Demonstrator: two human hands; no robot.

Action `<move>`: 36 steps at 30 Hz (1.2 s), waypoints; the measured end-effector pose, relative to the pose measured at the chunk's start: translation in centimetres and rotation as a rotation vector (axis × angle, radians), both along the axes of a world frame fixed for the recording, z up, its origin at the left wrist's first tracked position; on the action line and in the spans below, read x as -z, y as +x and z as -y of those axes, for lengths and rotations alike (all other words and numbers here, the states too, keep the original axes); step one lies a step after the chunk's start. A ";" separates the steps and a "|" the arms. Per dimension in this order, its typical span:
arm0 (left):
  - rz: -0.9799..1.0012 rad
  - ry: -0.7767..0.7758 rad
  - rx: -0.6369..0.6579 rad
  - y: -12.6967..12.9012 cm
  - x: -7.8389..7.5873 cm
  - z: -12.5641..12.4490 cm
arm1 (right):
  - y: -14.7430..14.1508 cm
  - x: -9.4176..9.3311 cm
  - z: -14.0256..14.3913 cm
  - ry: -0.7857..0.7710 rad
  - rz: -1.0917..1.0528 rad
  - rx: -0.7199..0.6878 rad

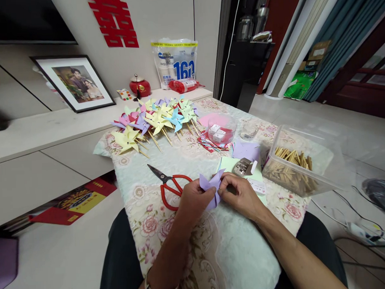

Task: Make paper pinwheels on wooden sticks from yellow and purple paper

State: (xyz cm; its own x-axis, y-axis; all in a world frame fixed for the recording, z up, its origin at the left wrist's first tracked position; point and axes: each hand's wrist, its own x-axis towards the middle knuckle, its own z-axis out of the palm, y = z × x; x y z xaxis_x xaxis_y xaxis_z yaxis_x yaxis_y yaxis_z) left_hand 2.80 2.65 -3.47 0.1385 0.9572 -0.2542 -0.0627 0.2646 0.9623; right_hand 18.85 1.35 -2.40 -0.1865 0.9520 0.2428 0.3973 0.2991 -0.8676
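Between my hands is a purple paper pinwheel point(209, 184), its paper arms partly folded inward. My left hand point(196, 199) grips its left side, thumb pressed on the paper near the middle. From the right, my right hand point(236, 191) pinches at the pinwheel's edge; anything small between those fingertips is hidden. Red-handled scissors point(172, 179) lie just left of my left hand, blades pointing away to the left. Beyond my right hand, a small metal tin of tiny pieces point(242, 166) rests on green paper sheets point(226, 163).
Many finished pinwheels on sticks point(160, 118) lie at the table's far left. A clear plastic box point(288, 179) of short sticks stands at the right edge. Purple sheets point(245, 150), a round clear container point(222, 128) and patterned paper strips point(211, 144) lie toward the back.
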 end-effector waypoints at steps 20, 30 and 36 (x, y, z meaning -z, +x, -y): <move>0.293 -0.164 -0.032 -0.1 0.2 -0.2 | 2.1 -2.7 1.3 0.057 -0.034 0.152; 0.398 -0.131 0.052 0.2 -0.4 0.1 | 2.2 -2.1 0.5 -0.239 -0.461 0.132; 0.337 -0.093 0.103 0.1 0.0 0.1 | 0.9 -1.8 0.4 -0.408 -0.497 0.050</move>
State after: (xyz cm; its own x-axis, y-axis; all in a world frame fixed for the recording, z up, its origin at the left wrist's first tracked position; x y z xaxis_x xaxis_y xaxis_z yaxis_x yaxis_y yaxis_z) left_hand 2.87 2.52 -3.48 0.3238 0.9089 -0.2627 -0.3408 0.3711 0.8638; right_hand 19.73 0.98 -0.60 -0.0984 0.9906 -0.0946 -0.0760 -0.1023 -0.9919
